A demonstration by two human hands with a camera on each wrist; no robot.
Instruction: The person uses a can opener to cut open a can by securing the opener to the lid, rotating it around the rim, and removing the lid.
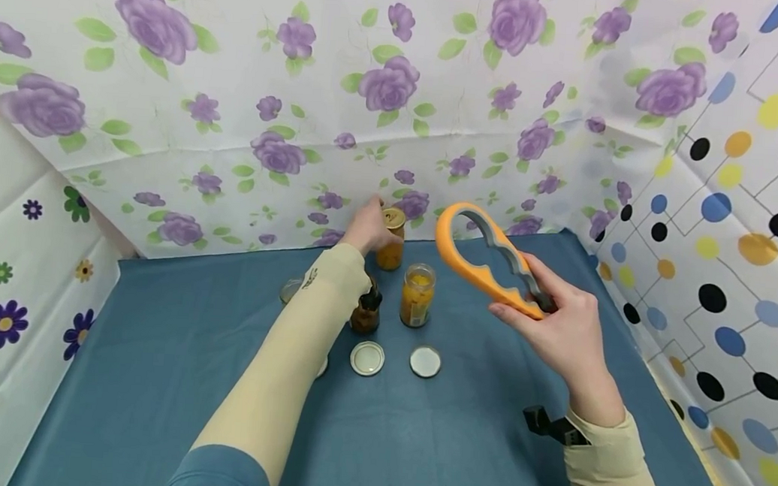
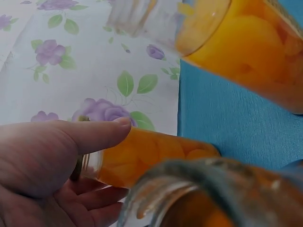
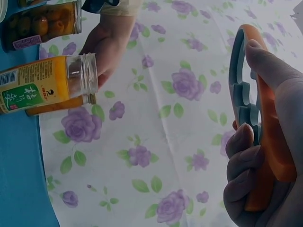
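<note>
My left hand (image 1: 365, 230) is at the back of the table, holding a glass jar of yellow fruit (image 1: 390, 254) with a gold lid. In the left wrist view the thumb (image 2: 102, 135) lies along one side of that jar, with the fingers partly hidden on the other side. My right hand (image 1: 562, 327) grips an orange and grey jar opener (image 1: 475, 275) by its handle end, raised above the table. An open jar of yellow fruit (image 1: 417, 298) stands between the hands. Beside it, partly behind my left sleeve, is a jar of olives (image 1: 366, 318).
Two round lids (image 1: 367, 358) (image 1: 425, 361) lie on the blue tablecloth (image 1: 470, 444) in front of the jars. Another glass jar (image 1: 291, 290) shows partly behind my left arm. Flowered sheeting (image 1: 235, 112) rises at the back, dotted sheeting (image 1: 721, 244) on the right.
</note>
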